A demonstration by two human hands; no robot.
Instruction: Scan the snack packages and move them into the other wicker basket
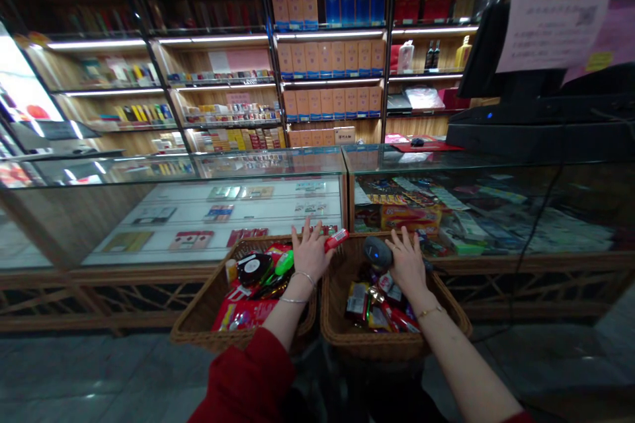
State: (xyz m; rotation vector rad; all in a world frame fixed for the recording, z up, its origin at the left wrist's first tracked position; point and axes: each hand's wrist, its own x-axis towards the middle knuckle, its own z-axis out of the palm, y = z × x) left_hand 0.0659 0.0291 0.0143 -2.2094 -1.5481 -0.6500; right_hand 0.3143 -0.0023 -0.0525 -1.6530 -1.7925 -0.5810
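My left hand [310, 252] is over the inner edge of the left wicker basket [191, 324]. Its thumb side grips a small red stick-shaped package [337, 238] with a white label, which juts out towards the right. My right hand [407, 263] is above the right wicker basket [342, 337], fingers stretched forward. In it is a dark handheld barcode scanner [377, 252] with a blue light, its head pointing left towards the package. Below lie colourful small packets [357, 301]. The left basket holds a black rounded item [254, 269], a bright green item [284, 263] and red packets [243, 314].
A glass display counter [248, 168] runs behind the baskets, with flat packs inside. A monitor [483, 46] with papers taped on stands at the right; a black cable [533, 238] hangs down there. Shelves of boxes [325, 59] line the wall. Grey tile floor [74, 370] lies below.
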